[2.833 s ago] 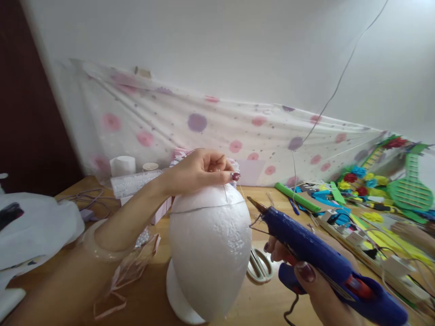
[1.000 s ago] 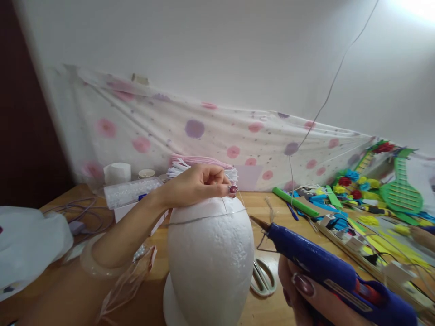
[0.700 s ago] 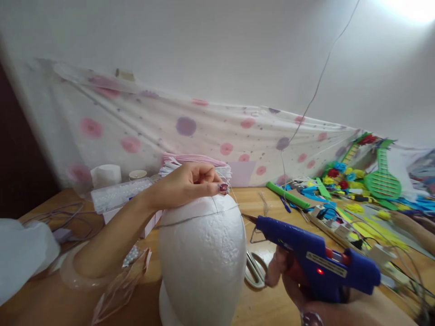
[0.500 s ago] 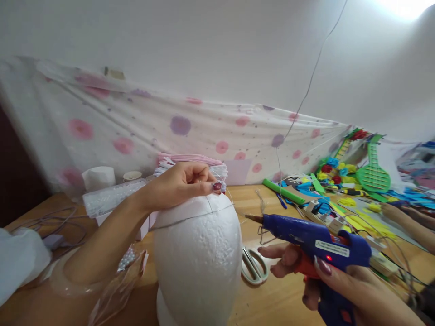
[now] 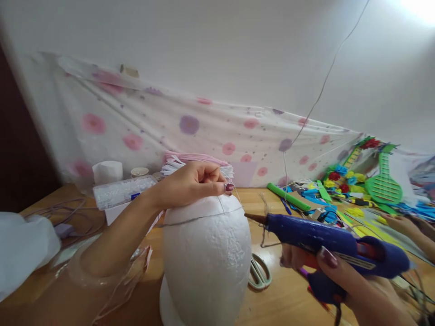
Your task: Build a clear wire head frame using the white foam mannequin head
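A white foam mannequin head [image 5: 207,258] stands on the wooden table, with a thin wire [image 5: 193,220] running round its upper part. My left hand [image 5: 200,181] rests at the top of the head, thumb and fingers pinched on thin wire strands that rise from the band. In my right hand [image 5: 343,271] is a blue hot glue gun [image 5: 316,235], fingers round its handle. The gun's nozzle [image 5: 255,218] points left, close to the right side of the wire band; whether it touches cannot be told.
Grey-handled scissors [image 5: 260,274] lie right of the head. Behind it are white and pink pipe cleaners [image 5: 197,158] and a clear bead box [image 5: 118,192]. A plastic bag [image 5: 27,249] sits left. Coloured craft pieces and another person's hand [image 5: 404,224] are at the right.
The glue gun has turned and come nearer the wire band with my right hand. My left hand keeps its pinch. The whole view has shifted slightly.
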Available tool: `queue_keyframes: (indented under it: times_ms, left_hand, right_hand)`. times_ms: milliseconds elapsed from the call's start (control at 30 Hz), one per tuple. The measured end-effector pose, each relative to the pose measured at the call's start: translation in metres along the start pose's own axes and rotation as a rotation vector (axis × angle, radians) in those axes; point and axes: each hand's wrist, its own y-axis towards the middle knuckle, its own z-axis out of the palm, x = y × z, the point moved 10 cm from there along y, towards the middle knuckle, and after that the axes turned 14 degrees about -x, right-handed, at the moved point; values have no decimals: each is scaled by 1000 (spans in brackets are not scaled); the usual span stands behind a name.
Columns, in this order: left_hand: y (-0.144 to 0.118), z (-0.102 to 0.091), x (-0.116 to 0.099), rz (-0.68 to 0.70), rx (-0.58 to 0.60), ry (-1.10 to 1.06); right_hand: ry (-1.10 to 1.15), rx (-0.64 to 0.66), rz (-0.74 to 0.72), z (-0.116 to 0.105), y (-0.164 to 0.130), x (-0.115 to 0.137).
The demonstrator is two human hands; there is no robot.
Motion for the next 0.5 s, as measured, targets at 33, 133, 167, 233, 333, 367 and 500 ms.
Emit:
queue_keyframes:
  times_ms: [33, 133, 167, 233, 333, 367, 500]
  left_hand:
    - [0, -1, 0, 2, -5, 3]
    - [0, -3, 2, 10, -15, 18]
    - [0, -4, 3, 14, -16, 24]
    - [1, -5, 4, 20, -19, 34]
    - [1, -4, 4, 31, -14, 34]
    - [1, -3, 4, 31, -9, 35]
    - [0, -1, 3, 21, -2, 43]
  right_hand:
    - [-4, 17, 19, 3, 2, -3]
    - [1, 71, 62, 13, 5, -7]
    - [10, 77, 67, 15, 5, -6]
    - [36, 71, 92, 18, 5, -2]
    - [22, 73, 123, 22, 3, 4]
    - [-5, 73, 115, 23, 3, 8]
    - [-77, 42, 35, 23, 8, 23]
